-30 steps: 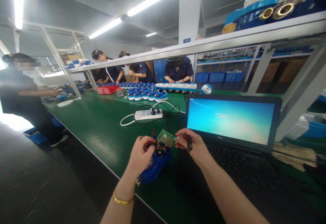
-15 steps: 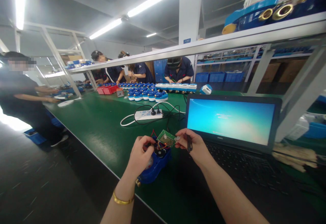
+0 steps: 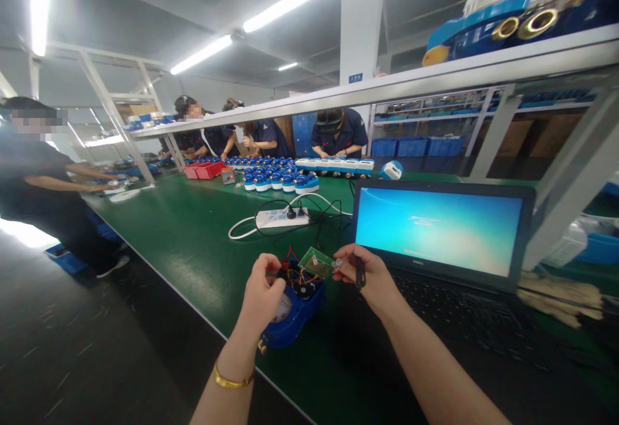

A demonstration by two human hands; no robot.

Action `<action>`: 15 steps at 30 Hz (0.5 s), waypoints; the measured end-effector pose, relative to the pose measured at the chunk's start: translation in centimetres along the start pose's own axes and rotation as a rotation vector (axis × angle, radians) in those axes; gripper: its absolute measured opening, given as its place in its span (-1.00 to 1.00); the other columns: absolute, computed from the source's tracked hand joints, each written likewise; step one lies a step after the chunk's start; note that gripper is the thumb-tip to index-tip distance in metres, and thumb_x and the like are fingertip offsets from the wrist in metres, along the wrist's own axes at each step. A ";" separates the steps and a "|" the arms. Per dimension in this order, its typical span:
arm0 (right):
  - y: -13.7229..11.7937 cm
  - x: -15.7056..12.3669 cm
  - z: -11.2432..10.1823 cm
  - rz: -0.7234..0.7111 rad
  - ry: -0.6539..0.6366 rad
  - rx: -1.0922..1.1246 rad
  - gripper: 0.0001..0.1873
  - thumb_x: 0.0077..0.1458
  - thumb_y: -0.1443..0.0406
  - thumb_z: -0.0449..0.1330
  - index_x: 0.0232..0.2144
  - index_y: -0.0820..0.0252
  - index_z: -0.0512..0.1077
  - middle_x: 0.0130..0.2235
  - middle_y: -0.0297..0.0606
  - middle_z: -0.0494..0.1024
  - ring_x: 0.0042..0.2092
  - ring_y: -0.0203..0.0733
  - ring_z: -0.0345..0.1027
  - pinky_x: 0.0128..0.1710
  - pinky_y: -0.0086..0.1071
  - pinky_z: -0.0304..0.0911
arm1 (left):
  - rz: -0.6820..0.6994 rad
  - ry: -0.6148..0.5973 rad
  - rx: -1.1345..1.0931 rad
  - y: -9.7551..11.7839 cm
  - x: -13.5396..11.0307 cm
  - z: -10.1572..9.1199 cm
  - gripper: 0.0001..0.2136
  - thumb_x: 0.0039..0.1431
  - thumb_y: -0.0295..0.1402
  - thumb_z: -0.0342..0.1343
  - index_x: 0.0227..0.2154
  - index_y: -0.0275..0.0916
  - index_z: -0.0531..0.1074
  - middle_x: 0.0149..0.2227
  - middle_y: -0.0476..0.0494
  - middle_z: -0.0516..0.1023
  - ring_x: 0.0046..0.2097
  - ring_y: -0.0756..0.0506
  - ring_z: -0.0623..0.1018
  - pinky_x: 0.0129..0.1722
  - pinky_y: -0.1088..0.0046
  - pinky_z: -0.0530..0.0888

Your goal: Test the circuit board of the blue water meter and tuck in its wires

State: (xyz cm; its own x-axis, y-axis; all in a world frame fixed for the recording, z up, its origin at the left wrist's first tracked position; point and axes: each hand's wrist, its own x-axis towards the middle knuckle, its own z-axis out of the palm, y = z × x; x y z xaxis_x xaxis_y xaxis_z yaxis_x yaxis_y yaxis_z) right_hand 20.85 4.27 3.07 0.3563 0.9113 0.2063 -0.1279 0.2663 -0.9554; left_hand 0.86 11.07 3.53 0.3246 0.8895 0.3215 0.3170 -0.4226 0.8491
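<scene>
A blue water meter (image 3: pixel 296 312) lies on the green bench (image 3: pixel 193 244) in front of me, with coloured wires running up to a small green circuit board (image 3: pixel 316 262). My right hand (image 3: pixel 363 276) pinches the right edge of that board and also carries a thin black tool between its fingers. My left hand (image 3: pixel 261 293) rests on the meter's left side, fingers curled at the wires near its dial.
An open laptop (image 3: pixel 442 231) with a blue screen stands right of the meter. A white power strip (image 3: pixel 282 217) with black cables lies beyond. Rows of blue meters (image 3: pixel 280 180) and red trays (image 3: pixel 206 169) sit farther back, where several people work. A metal shelf (image 3: pixel 435 77) runs overhead.
My left hand has shifted slightly left and up along the meter, uncovering more of the dial and wires. The right hand and the board have stayed put.
</scene>
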 end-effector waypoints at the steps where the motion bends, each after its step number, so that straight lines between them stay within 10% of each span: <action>1: -0.1 0.0 0.1 0.002 0.004 0.001 -0.50 -0.33 -0.04 0.41 -0.47 0.19 0.40 -0.56 -0.35 0.42 -0.51 -0.19 0.39 -0.57 -0.45 0.18 | -0.005 0.005 -0.017 0.0 0.0 0.0 -0.78 -0.14 -0.42 -0.06 -0.33 -0.20 0.22 -0.29 -0.06 0.31 -0.26 -0.10 0.39 -0.26 0.35 0.37; 15: -0.2 -0.1 0.0 -0.008 -0.005 -0.022 -0.48 -0.33 -0.07 0.42 -0.47 0.19 0.41 -0.55 -0.33 0.42 -0.50 -0.17 0.39 -0.57 -0.43 0.23 | 0.069 -0.094 -0.077 -0.5 0.3 -0.1 -0.60 -0.08 -0.45 -0.08 -0.09 -0.29 0.30 -0.05 -0.23 0.40 0.03 -0.17 0.38 0.10 0.14 0.30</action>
State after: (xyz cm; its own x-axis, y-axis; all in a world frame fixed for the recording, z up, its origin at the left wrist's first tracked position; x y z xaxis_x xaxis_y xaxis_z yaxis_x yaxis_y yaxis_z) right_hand 20.82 4.12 3.25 0.3526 0.9108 0.2148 -0.1049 0.2666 -0.9581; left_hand 0.74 11.53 3.23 0.4269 0.8369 0.3426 0.2230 -0.4645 0.8570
